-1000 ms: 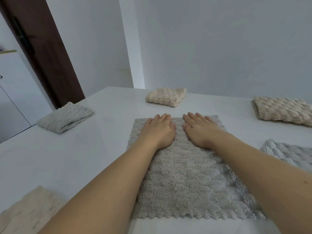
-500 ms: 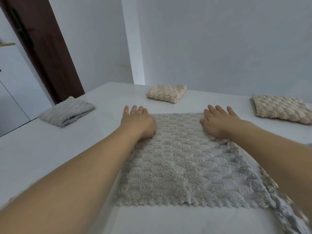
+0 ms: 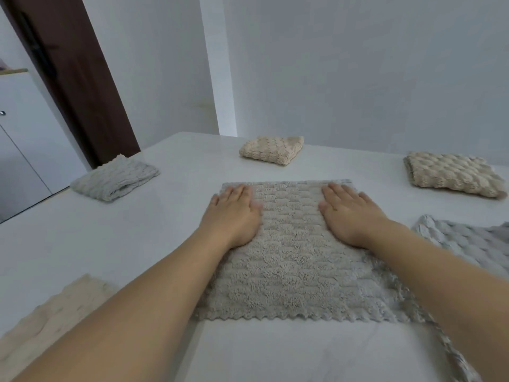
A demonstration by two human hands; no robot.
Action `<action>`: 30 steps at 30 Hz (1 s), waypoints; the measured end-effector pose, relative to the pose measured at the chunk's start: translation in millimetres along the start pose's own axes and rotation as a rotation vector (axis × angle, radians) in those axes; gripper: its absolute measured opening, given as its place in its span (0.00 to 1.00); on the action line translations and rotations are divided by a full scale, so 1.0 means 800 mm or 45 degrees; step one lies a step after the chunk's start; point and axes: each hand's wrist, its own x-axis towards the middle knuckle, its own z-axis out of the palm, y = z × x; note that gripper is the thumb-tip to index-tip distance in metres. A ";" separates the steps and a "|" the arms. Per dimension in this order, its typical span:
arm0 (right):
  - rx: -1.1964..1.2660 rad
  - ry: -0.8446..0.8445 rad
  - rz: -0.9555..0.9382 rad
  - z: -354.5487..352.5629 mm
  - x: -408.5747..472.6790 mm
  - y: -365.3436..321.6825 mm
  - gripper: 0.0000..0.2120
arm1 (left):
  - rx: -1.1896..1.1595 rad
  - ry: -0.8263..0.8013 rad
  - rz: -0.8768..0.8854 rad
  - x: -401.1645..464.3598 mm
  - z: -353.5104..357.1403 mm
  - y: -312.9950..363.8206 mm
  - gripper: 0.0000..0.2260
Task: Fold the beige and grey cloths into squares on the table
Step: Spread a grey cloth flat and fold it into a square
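Note:
A grey textured cloth (image 3: 292, 260) lies spread flat on the white table (image 3: 124, 244) in front of me. My left hand (image 3: 234, 213) rests palm down on its far left part, fingers together and flat. My right hand (image 3: 349, 210) lies palm down on its far right part. Neither hand grips anything. A folded beige cloth (image 3: 272, 149) sits behind it at the table's far edge.
A folded grey cloth (image 3: 115, 179) lies at the far left, a folded beige cloth (image 3: 451, 173) at the far right. An unfolded grey cloth (image 3: 468, 241) lies at the right, a beige cloth (image 3: 52, 318) at the near left edge. A wall stands behind.
My hands moved from the middle of the cloth's far part outward to its corners, then slightly back inward, pressing it flat. The view shifted a little.

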 end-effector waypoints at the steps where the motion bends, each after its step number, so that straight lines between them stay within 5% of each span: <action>1: 0.007 -0.005 0.045 -0.003 -0.004 0.011 0.27 | 0.008 -0.010 -0.041 -0.003 -0.004 -0.010 0.27; 6: -0.173 -0.037 0.219 -0.026 -0.022 0.029 0.28 | 0.278 -0.015 -0.193 -0.016 -0.030 -0.008 0.28; 11: 0.029 0.070 -0.037 -0.016 -0.072 -0.040 0.27 | -0.118 0.058 0.111 -0.076 -0.016 0.054 0.26; 19: 0.040 0.052 -0.037 0.015 -0.089 -0.049 0.27 | -0.037 0.047 0.183 -0.102 0.010 0.057 0.27; 30: -0.109 -0.105 0.086 -0.013 -0.110 0.015 0.28 | 0.269 -0.259 0.092 -0.120 -0.035 0.004 0.29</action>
